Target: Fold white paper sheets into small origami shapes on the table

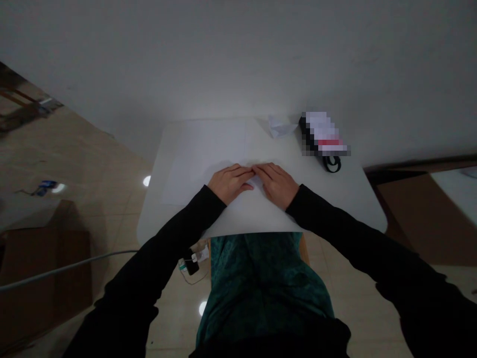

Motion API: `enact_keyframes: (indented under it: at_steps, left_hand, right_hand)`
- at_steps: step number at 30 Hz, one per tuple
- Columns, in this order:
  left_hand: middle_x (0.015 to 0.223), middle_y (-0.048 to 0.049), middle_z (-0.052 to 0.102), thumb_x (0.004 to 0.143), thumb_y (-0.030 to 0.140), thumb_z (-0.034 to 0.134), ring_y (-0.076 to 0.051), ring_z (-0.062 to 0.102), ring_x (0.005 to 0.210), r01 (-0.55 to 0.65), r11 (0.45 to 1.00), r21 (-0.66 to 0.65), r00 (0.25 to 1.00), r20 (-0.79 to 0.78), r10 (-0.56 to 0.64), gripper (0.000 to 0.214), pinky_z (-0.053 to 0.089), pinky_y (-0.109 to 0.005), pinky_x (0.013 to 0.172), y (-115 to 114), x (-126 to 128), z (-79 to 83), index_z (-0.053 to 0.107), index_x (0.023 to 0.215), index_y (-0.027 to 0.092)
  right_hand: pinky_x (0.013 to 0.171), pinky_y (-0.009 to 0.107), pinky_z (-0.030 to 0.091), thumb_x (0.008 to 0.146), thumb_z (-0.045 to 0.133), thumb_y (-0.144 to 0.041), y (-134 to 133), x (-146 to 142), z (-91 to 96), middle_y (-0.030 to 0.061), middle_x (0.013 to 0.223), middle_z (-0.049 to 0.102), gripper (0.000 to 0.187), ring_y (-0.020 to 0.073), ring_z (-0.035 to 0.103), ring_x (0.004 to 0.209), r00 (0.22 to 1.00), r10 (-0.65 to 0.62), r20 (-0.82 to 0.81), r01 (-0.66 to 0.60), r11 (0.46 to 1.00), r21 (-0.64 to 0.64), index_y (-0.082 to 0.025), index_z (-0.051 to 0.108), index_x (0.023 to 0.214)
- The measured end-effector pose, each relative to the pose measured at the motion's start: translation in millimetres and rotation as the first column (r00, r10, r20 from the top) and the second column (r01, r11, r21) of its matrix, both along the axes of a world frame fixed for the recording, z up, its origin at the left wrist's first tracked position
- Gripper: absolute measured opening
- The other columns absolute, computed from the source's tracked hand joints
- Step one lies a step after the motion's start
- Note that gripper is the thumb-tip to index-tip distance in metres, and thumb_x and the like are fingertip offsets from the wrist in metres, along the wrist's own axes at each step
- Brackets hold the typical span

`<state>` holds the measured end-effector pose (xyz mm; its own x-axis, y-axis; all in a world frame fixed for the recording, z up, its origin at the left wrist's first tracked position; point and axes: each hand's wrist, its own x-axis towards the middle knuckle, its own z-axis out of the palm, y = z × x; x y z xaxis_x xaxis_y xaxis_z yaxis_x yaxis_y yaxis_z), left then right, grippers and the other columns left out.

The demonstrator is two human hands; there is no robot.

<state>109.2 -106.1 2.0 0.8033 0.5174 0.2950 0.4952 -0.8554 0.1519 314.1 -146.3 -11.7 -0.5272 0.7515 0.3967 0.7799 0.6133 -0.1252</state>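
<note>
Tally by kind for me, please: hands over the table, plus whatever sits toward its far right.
Hands: 2 (left hand, right hand)
Pieces of white paper: 1
Dark items with a black loop, mostly pixelated: 1
Total: 4

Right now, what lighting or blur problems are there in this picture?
Head view: dim overall, with bright glare spots on the floor; the white paper by the left hand barely stands out from the table; pixelation hides detail on the strapped item.
</note>
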Motion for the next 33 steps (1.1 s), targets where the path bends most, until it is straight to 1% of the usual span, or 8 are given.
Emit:
enact_keyframes:
  at_steps: [5, 11, 17, 21, 25, 29, 31, 33]
  left_hand:
    - [0.119, -0.0106, 0.067, 0.089, 0.036, 0.061, -0.022, 0.063, 0.108, -0.02, 1.0, -0.014, 0.999, -0.051, 0.019, 0.04, 0.054, -0.037, 0.094, 0, 1, 3.0, 0.062, 0.122, 0.014]
    - [0.117, -0.0118, 0.066, 0.09, 0.043, 0.058, -0.023, 0.062, 0.107, -0.119, 0.992, -0.038, 0.991, -0.059, 0.116, 0.043, 0.055, -0.035, 0.088, -6, 0, 7.0, 0.062, 0.12, 0.012]
    - [0.109, -0.0133, 0.066, 0.09, 0.05, 0.055, -0.024, 0.063, 0.099, -0.201, 0.979, 0.032, 0.976, -0.079, 0.203, 0.048, 0.054, -0.035, 0.084, -15, -1, 9.8, 0.064, 0.113, 0.009]
    - [0.102, -0.014, 0.066, 0.091, 0.055, 0.051, -0.026, 0.063, 0.093, -0.316, 0.944, 0.091, 0.939, -0.114, 0.325, 0.054, 0.053, -0.035, 0.075, -27, 0, 14.5, 0.064, 0.11, 0.006]
    - [0.095, -0.0153, 0.067, 0.09, 0.058, 0.047, -0.027, 0.063, 0.086, -0.373, 0.917, 0.143, 0.913, -0.121, 0.39, 0.059, 0.051, -0.038, 0.073, -34, -3, 18.8, 0.068, 0.103, 0.005]
    - [0.086, -0.0147, 0.067, 0.093, 0.055, 0.041, -0.026, 0.062, 0.084, -0.44, 0.891, 0.109, 0.887, -0.099, 0.45, 0.056, 0.05, -0.038, 0.074, -22, -13, 25.8, 0.073, 0.081, 0.011]
    - [0.08, -0.0126, 0.067, 0.094, 0.053, 0.04, -0.025, 0.062, 0.078, -0.522, 0.852, 0.039, 0.846, -0.101, 0.523, 0.055, 0.049, -0.038, 0.07, -6, -19, 31.5, 0.072, 0.07, 0.015]
    - [0.077, -0.0098, 0.068, 0.09, 0.054, 0.047, -0.023, 0.061, 0.072, -0.604, 0.792, -0.089, 0.797, -0.103, 0.595, 0.05, 0.047, -0.036, 0.066, 14, -22, 36.7, 0.072, 0.067, 0.017]
  right_hand:
    - [0.089, 0.045, 0.047, 0.092, 0.039, -0.01, 0, -9, 4.2, 0.0218, 0.117, 0.063, 0.045, 0.0309, 0.053, 0.107, 0.995, -0.058, 0.079, 0.063, 0.996, -0.065, 0.001, 0.051, 0.133]
    - [0.082, 0.041, 0.045, 0.094, 0.036, -0.01, -3, 8, 0.1, 0.0178, 0.109, 0.066, 0.04, 0.0279, 0.053, 0.101, 0.98, -0.154, 0.126, 0.16, 0.986, -0.038, -0.003, 0.06, 0.126]
    - [0.076, 0.039, 0.045, 0.093, 0.038, -0.009, 4, 26, 0.7, 0.0155, 0.097, 0.067, 0.036, 0.0269, 0.053, 0.092, 0.972, -0.197, 0.125, 0.199, 0.98, -0.004, -0.006, 0.069, 0.112]
    - [0.075, 0.039, 0.043, 0.091, 0.041, -0.009, 3, 29, -1.0, 0.0149, 0.097, 0.067, 0.035, 0.0267, 0.052, 0.091, 0.973, -0.189, 0.135, 0.186, 0.982, 0.034, -0.007, 0.068, 0.113]
    - [0.075, 0.039, 0.039, 0.092, 0.042, -0.011, 0, 27, -1.0, 0.0129, 0.096, 0.068, 0.033, 0.0267, 0.052, 0.093, 0.963, -0.22, 0.155, 0.21, 0.975, 0.076, -0.008, 0.068, 0.112]
    - [0.075, 0.039, 0.037, 0.09, 0.044, -0.013, -1, 25, 0.2, 0.0124, 0.096, 0.067, 0.032, 0.0265, 0.051, 0.093, 0.964, -0.226, 0.142, 0.218, 0.973, 0.069, -0.009, 0.068, 0.111]
    - [0.074, 0.038, 0.037, 0.088, 0.046, -0.015, 0, 25, 0.9, 0.0125, 0.096, 0.067, 0.032, 0.0268, 0.051, 0.094, 0.965, -0.231, 0.124, 0.225, 0.973, 0.058, -0.009, 0.068, 0.111]
    - [0.074, 0.038, 0.037, 0.086, 0.048, -0.018, 0, 25, 1.9, 0.0121, 0.097, 0.066, 0.033, 0.0273, 0.051, 0.094, 0.964, -0.24, 0.114, 0.235, 0.971, 0.051, -0.01, 0.068, 0.11]
